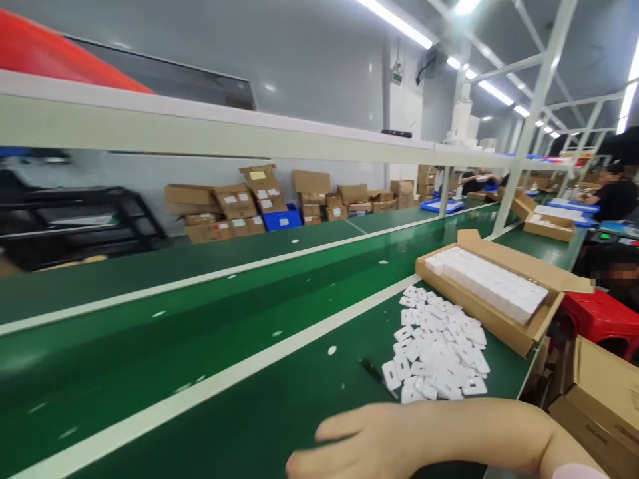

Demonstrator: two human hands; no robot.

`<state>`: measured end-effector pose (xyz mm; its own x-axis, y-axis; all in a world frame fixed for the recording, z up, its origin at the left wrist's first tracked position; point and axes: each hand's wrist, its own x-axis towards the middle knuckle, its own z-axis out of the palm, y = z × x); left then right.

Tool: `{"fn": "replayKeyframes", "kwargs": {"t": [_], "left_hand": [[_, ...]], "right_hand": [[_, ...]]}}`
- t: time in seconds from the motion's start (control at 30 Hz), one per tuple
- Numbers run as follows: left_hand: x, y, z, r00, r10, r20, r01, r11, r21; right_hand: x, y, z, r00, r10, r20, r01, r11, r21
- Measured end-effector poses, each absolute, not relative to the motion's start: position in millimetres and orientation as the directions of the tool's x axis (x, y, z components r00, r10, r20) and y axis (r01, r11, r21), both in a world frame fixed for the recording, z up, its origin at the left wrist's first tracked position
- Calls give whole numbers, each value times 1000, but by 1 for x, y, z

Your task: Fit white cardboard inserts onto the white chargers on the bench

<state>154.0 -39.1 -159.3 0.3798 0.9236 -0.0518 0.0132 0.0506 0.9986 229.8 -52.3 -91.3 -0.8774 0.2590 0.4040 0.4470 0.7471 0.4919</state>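
Note:
My right hand (pixel 369 442) comes in from the bottom right on a bare forearm with a pink sleeve edge (pixel 579 471). It lies low over the green table (pixel 279 412), fingers pointing left and loosely apart, with nothing visible in them. The fingertips are cut off by the frame's bottom edge. Just beyond the hand lies a pile of small white flat parts (pixel 439 349), with a thin dark tool (pixel 375 374) at its left edge. My left hand is out of sight.
An open cardboard box of white pieces (pixel 492 283) sits behind the pile. A green conveyor (pixel 210 313) runs along past it. Cardboard boxes (pixel 239 203) and a blue bin (pixel 282 218) line the far wall. Other people (pixel 616 193) work at the far right beside a red stool (pixel 599 319).

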Motion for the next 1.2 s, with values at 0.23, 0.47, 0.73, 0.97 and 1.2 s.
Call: {"fn": "replayKeyframes", "kwargs": {"t": [0.23,0.47,0.73,0.97,1.2], "left_hand": [[24,-57,-161,414,907,-79,47,66,997],[36,-57,-158,452,889,-75,-23,95,995],[31,-64,-154,544,838,-50,8,54,999],[31,-64,-152,521,852,-60,14,62,998],[30,-63,-154,502,862,-72,58,49,997]], "right_hand": [[239,-51,-104,-737,495,460,645,719,260],[242,-56,-99,-327,799,504,850,481,-213],[214,-51,-101,-256,947,193,833,317,-454],[224,-51,-98,-262,956,131,716,284,-638],[227,-43,-108,-95,968,232,711,229,-665]]}}
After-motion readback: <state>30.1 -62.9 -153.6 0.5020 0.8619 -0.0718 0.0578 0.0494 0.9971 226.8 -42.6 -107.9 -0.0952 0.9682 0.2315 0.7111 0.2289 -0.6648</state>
